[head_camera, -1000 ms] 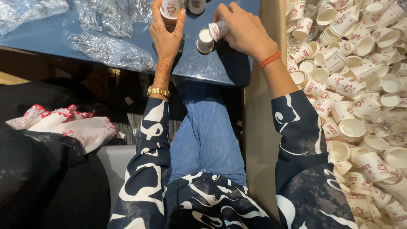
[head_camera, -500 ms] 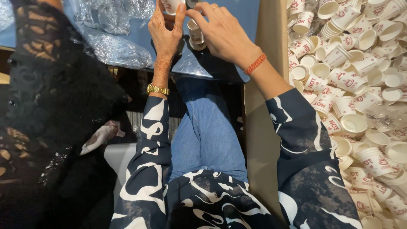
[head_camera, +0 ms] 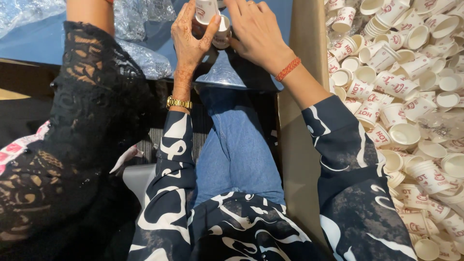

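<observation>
A small white paper cup [head_camera: 207, 10] stood upright in the left hand [head_camera: 190, 38], thumb and fingers wrapped round it. A second cup [head_camera: 223, 32] lay tilted just beside it, under the curled fingers of the right hand [head_camera: 257, 34]; whether that hand gripped it could not be told. Both hung over the blue table [head_camera: 43, 41], near its front edge. Crinkled plastic wrap [head_camera: 137, 19] crowded the left; a box wall [head_camera: 304, 58] closed the right, loose cups [head_camera: 401, 87] heaped beyond.

1. One view only: the head camera looks steeply down the person's own chest and lap.
2. It faces forward to the table [head_camera: 58, 43] edge, close above both hands.
3. The box [head_camera: 302, 145] of cups [head_camera: 406, 96] fills its right side.
</observation>
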